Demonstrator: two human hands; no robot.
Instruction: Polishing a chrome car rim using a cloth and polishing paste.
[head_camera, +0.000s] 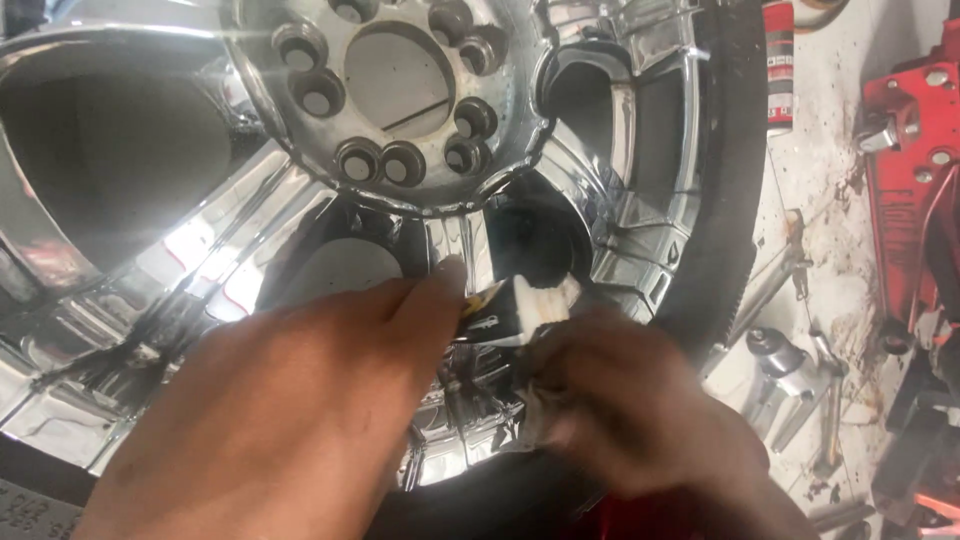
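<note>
Chrome fills the view — a polished wheel (300, 200) lying face up, its tyre (720, 200) curving off beyond the right hand's fingertips. Both hands meet over the rim near a spoke: the left hand (290, 410) has thumb and forefinger pinched on a small dark strip (490, 325) with a yellowish end, and the right hand (620, 400), blurred, has its fingers closed around a crumpled pale rag (545, 300) that sticks up just past them, touching the strip. The strip lies between the two sets of fingertips, against the chrome. It looks thin, light and probably a little bendable, so a fingertip pinch at its end seems the right hold; what it is made of I cannot tell. The rag is soft and will bunch wherever it is squeezed. The wheel itself looks heavy and rigid, its mirror surface likely slick under bare fingers — the spoke openings or the tyre would give a surer hold. Beyond the right knuckles, metal tools (790, 370) and a red jack (915, 170) sit on the dusty floor.
</note>
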